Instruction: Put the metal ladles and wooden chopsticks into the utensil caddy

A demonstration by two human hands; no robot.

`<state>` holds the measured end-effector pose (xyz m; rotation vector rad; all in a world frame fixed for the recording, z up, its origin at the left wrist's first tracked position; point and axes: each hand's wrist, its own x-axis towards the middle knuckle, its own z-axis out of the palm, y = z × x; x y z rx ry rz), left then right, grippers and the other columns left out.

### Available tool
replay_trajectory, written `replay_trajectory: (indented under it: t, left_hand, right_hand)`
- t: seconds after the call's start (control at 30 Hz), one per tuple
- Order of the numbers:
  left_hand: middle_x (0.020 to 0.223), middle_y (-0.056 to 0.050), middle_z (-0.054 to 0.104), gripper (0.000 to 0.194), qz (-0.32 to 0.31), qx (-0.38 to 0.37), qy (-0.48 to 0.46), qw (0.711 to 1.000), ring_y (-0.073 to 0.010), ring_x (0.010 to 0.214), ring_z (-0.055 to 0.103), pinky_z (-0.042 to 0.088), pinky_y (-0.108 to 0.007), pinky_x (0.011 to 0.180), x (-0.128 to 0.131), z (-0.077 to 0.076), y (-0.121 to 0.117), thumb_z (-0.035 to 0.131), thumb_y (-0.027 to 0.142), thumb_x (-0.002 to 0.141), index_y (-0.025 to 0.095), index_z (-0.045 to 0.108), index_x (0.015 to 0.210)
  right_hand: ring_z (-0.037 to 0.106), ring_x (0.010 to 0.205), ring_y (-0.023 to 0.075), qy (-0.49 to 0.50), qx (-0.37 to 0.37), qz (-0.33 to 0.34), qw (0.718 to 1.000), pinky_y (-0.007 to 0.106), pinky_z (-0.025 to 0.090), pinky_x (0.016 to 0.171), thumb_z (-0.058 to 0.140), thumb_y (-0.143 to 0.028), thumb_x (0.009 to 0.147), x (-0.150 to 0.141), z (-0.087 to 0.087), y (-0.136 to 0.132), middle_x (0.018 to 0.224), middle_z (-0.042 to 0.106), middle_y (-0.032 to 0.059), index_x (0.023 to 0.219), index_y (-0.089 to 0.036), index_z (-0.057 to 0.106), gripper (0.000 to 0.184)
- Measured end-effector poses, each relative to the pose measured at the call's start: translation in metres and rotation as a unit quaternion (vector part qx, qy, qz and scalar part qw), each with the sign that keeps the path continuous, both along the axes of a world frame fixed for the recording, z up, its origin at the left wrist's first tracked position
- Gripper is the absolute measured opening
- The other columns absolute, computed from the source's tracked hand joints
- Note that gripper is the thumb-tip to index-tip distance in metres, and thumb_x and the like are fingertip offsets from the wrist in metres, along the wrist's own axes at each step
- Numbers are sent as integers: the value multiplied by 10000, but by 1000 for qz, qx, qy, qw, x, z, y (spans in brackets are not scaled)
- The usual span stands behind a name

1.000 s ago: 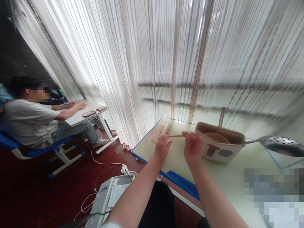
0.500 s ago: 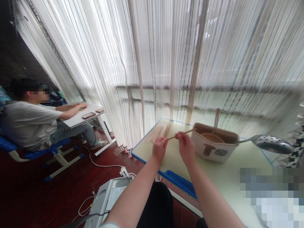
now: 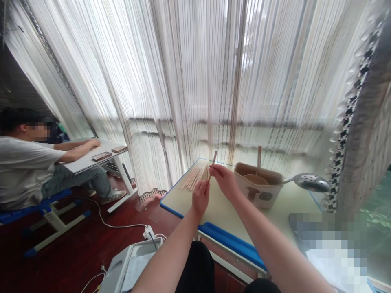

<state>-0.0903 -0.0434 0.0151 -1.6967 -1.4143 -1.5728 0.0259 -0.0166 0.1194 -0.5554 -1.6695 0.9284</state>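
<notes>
Left hand [image 3: 200, 198] and right hand [image 3: 225, 180] both pinch one tilted stick [image 3: 215, 157], left of the caddy [image 3: 259, 200], and any slack fingertip grip could drop it onto the loose sticks [image 3: 192, 179] farther left of that caddy!

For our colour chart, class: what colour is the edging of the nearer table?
Blue; the head view shows the edging best.

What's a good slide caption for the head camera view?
Left hand and right hand holding a slim stick over the table near loose sticks.
</notes>
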Motion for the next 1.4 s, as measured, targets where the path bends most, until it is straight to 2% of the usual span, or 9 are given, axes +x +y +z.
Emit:
replay_trajectory:
  t: [0.17, 0.3, 0.63, 0.73, 0.8, 0.97, 1.1, 1.27, 1.4]
  left_hand:
    - [866, -66, 614, 190, -17, -5, -51, 999, -148, 807, 587, 502, -290, 733, 16, 11, 1, 438, 248, 880, 173, 573, 991]
    - [852, -65, 625, 198, -49, -35, -86, 994, -145, 772, 587, 501, -284, 704, 42, 28, 3, 435, 278, 880, 176, 588, 952]
    - [845, -54, 678, 232, -232, -96, -121, 960, -126, 738, 620, 505, -252, 692, 109, 113, 29, 499, 332, 843, 174, 640, 937]
    - [828, -39, 687, 203, -281, -144, -94, 944, -125, 727, 628, 498, -250, 696, 124, 129, 48, 523, 307, 832, 185, 650, 934]
    - [820, -34, 690, 182, -283, -164, -64, 943, -130, 726, 627, 491, -253, 698, 133, 136, 61, 541, 293, 821, 192, 661, 914]
    - [775, -27, 689, 169, -266, -176, -14, 948, -139, 705, 617, 470, -253, 668, 149, 141, 83, 541, 284, 816, 200, 675, 876]
    - [753, -30, 684, 187, -240, -171, 1, 956, -138, 673, 601, 449, -249, 642, 153, 139, 89, 512, 270, 828, 196, 677, 874]
    - [750, -35, 680, 189, -204, -185, 20, 961, -147, 681, 598, 438, -255, 642, 151, 128, 96, 514, 287, 824, 213, 681, 872]
    - [731, -35, 680, 189, -189, -204, -22, 960, -145, 671, 601, 442, -256, 633, 150, 116, 101, 528, 318, 817, 218, 680, 863]
  right_hand:
    - [637, 759, 167, -22, 23, 4, 999, 312, 524, 709, 560, -403, 778, 11, 18, -5, 823, 687, 46, 885, -193, 661, 256]
    - [641, 780, 157, -30, 44, -2, 999, 320, 529, 738, 589, -345, 766, 30, 39, -7, 848, 684, 38, 942, -208, 626, 226]
    - [637, 729, 147, -119, 110, -129, 978, 291, 526, 674, 599, -259, 763, 111, 132, -8, 805, 673, 34, 890, -187, 629, 149]
    - [629, 705, 150, -163, 133, -173, 962, 289, 510, 656, 606, -241, 757, 129, 147, -2, 767, 666, 28, 833, -180, 637, 103]
    - [625, 702, 154, -191, 145, -201, 950, 282, 495, 648, 611, -228, 748, 140, 150, 2, 742, 663, 24, 784, -179, 638, 67]
    - [619, 688, 153, -225, 150, -252, 929, 253, 461, 605, 604, -215, 740, 158, 146, 11, 734, 667, 17, 742, -190, 632, 38]
    - [612, 652, 139, -241, 160, -245, 926, 239, 446, 583, 587, -218, 755, 165, 138, 19, 735, 669, 12, 759, -199, 626, 44]
    - [600, 620, 131, -260, 162, -254, 917, 228, 432, 554, 588, -238, 757, 169, 130, 32, 724, 667, 14, 753, -202, 627, 54]
    - [597, 612, 131, -293, 165, -252, 907, 228, 430, 550, 605, -228, 741, 168, 131, 39, 709, 668, 12, 733, -202, 633, 38]
